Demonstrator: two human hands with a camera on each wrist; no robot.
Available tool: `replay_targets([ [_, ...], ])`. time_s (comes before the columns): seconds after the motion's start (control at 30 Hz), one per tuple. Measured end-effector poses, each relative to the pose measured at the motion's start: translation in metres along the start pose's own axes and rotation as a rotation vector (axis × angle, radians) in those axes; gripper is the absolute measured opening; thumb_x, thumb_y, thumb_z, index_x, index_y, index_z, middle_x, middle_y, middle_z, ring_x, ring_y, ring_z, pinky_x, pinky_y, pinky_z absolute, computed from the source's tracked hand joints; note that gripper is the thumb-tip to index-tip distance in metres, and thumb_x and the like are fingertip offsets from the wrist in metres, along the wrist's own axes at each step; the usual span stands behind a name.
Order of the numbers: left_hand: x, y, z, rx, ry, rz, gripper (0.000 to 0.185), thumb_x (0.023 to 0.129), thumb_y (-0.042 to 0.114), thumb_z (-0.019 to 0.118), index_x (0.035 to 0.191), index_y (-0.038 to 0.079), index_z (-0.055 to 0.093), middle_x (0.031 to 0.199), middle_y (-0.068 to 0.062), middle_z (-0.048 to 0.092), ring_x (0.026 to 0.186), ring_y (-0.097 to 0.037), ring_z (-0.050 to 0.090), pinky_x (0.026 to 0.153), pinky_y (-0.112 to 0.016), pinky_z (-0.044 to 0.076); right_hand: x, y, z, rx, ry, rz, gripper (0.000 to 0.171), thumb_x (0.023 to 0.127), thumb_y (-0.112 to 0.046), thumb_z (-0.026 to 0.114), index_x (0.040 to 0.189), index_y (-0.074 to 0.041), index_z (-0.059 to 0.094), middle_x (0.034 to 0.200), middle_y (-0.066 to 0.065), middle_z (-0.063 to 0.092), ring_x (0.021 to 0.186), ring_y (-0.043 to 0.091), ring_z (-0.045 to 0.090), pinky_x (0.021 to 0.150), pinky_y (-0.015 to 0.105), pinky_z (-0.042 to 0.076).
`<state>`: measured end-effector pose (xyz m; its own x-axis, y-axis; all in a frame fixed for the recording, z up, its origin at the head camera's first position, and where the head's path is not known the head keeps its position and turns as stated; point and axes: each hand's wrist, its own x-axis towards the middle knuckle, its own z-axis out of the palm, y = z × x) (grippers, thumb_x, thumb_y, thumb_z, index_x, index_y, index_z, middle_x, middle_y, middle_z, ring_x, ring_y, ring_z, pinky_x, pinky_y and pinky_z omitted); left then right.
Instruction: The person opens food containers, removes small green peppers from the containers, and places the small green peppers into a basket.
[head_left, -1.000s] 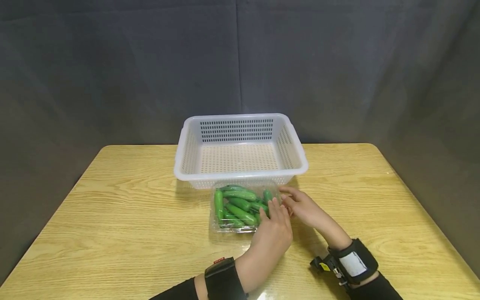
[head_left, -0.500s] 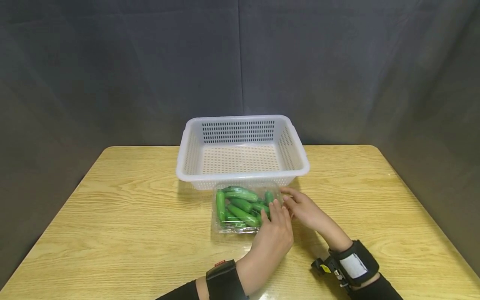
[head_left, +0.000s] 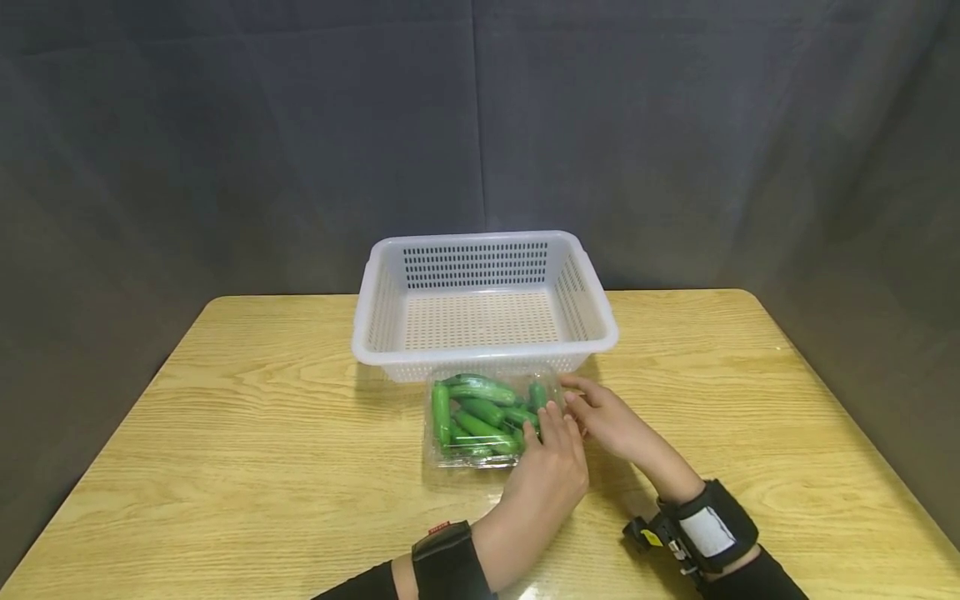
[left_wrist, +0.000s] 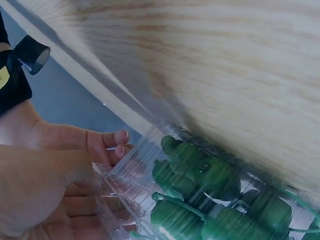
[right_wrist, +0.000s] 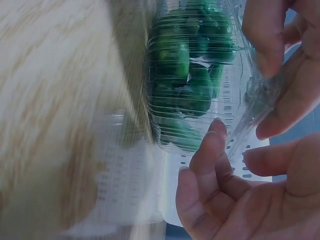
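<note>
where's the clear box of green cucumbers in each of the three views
Head: clear box of cucumbers sits centre, just in front of the white basket, both hands at its right edge.
Left wrist: lower right, fingers at its left.
Right wrist: upper centre.
Shared landmark: the green cucumbers under ribbed clear plastic.

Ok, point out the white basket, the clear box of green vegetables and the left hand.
white basket (head_left: 483,357), head view, on its near rim.
clear box (head_left: 438,454), head view, on its near left corner.
left hand (head_left: 546,477), head view, on the back of the hand.
</note>
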<state>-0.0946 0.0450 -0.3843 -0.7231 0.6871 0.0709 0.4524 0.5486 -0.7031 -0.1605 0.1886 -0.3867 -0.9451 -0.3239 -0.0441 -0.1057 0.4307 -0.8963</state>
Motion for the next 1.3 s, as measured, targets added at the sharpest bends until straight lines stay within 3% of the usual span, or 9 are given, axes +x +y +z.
replay_targets([
  [0.27, 0.0, -0.002, 0.001, -0.012, 0.029, -0.01, 0.048, 0.1, 0.036, 0.057, 0.14, 0.009, 0.057, 0.138, -0.016, 0.057, 0.122, -0.025, 0.06, 0.092, -0.032, 0.054, 0.001, 0.0, 0.0, 0.003, 0.011, 0.004, 0.041, 0.104, -0.004, 0.039, 0.141, 0.015, 0.04, 0.095, 0.017, 0.067, 0.074, 0.015, 0.062, 0.062, 0.03, 0.055],
  [0.63, 0.0, -0.006, -0.007, -0.123, -0.034, -0.089, 0.046, 0.102, 0.036, 0.053, 0.141, 0.012, 0.056, 0.14, -0.012, 0.056, 0.125, -0.022, 0.056, 0.094, -0.031, 0.053, 0.002, -0.002, 0.001, -0.019, 0.0, -0.004, 0.04, 0.105, -0.002, 0.037, 0.14, 0.017, 0.039, 0.088, 0.013, 0.064, 0.072, 0.014, 0.06, 0.065, 0.034, 0.055],
  [0.9, -0.004, -0.012, -0.01, -0.227, -0.1, -0.079, 0.062, 0.097, 0.042, 0.06, 0.15, 0.013, 0.044, 0.149, -0.01, 0.047, 0.133, -0.022, 0.049, 0.098, -0.034, 0.051, 0.0, 0.0, -0.001, -0.027, -0.029, -0.004, 0.042, 0.104, -0.004, 0.039, 0.139, 0.019, 0.038, 0.112, 0.03, 0.062, 0.078, 0.018, 0.064, 0.066, 0.034, 0.056],
  [1.0, -0.005, -0.016, -0.011, -0.284, -0.03, -0.103, 0.062, 0.096, 0.039, 0.064, 0.148, 0.012, 0.046, 0.148, -0.007, 0.049, 0.131, -0.02, 0.05, 0.097, -0.033, 0.052, 0.0, 0.001, -0.003, -0.023, -0.039, 0.006, 0.044, 0.104, -0.007, 0.041, 0.14, 0.019, 0.038, 0.121, 0.034, 0.059, 0.079, 0.017, 0.063, 0.066, 0.036, 0.056],
  [1.1, -0.007, -0.019, -0.008, -0.322, 0.086, -0.147, 0.054, 0.095, 0.034, 0.065, 0.143, 0.012, 0.053, 0.142, -0.003, 0.056, 0.126, -0.017, 0.055, 0.093, -0.032, 0.054, 0.0, 0.001, -0.005, 0.006, -0.052, 0.017, 0.047, 0.104, -0.008, 0.043, 0.142, 0.019, 0.035, 0.123, 0.033, 0.059, 0.078, 0.014, 0.06, 0.066, 0.034, 0.055],
  [1.2, -0.01, -0.021, -0.005, -0.357, 0.189, -0.185, 0.048, 0.093, 0.029, 0.068, 0.137, 0.013, 0.059, 0.136, -0.002, 0.06, 0.119, -0.016, 0.06, 0.089, -0.032, 0.056, 0.001, 0.001, -0.006, 0.022, -0.065, 0.022, 0.048, 0.104, -0.008, 0.044, 0.143, 0.018, 0.034, 0.103, 0.023, 0.064, 0.071, 0.015, 0.056, 0.062, 0.031, 0.052],
  [1.3, -0.012, -0.024, -0.002, -0.389, 0.227, -0.192, 0.049, 0.089, 0.025, 0.074, 0.135, 0.013, 0.061, 0.136, -0.004, 0.061, 0.117, -0.018, 0.062, 0.089, -0.033, 0.056, 0.001, 0.0, -0.007, 0.036, -0.068, 0.03, 0.048, 0.105, -0.008, 0.044, 0.144, 0.017, 0.033, 0.081, 0.009, 0.059, 0.065, 0.016, 0.051, 0.059, 0.028, 0.048],
])
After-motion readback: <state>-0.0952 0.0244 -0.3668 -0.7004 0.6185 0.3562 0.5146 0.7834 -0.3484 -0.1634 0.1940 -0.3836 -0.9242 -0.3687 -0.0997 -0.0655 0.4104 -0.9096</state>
